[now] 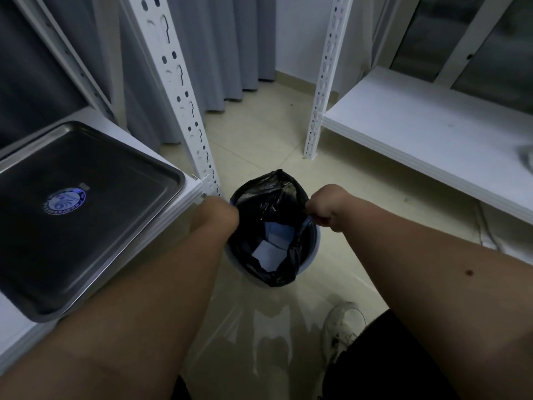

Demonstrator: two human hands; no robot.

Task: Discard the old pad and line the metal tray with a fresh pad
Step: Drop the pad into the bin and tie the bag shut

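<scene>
While both arms reach down toward the floor, the left hand point(220, 216) and right hand point(327, 207) grip opposite edges of the black bin liner point(271, 194) that lines a small white waste bin point(315, 246). The right hand's fingers point(313, 216) are curled tight, pinching the liner's rim; the left hand's fingers are hidden behind the wrist, though the hand meets the liner's edge and appears to hold it. Inside the bin lies the old pad point(274, 241), folded, showing blue and white faces. The metal tray point(80, 215) sits unlined on the white shelf point(184, 203) at the left, a round blue sticker point(65, 202) on its bare floor. A second white shelf point(418, 134) stands to the right, well apart from the bin. Grey curtains point(225, 47) hang behind the slotted uprights. A white shoe point(341, 327) rests on the tiled floor point(259, 134) near the bin.
</scene>
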